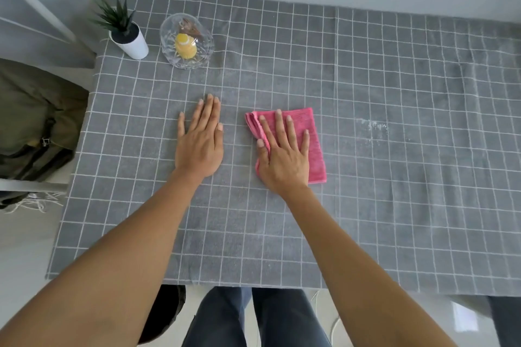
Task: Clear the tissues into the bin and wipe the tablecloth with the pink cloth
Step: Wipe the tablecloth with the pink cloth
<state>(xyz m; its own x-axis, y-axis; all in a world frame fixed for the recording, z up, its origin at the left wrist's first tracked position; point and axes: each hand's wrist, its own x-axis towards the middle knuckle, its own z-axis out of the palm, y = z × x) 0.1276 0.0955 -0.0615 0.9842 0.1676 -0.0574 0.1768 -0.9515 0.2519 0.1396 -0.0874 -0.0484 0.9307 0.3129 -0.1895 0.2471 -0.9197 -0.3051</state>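
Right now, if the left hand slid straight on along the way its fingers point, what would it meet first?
Probably nothing close: the left hand lies flat on the tablecloth, its fingers pointing at bare cloth just right of the glass dish. It might graze the dish's edge; the line is hard to judge.

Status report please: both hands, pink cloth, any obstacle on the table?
Left hand flat on tablecloth. Right hand flat, pressing pink cloth. No tissues visible. Plant pot, glass dish far left, clear.
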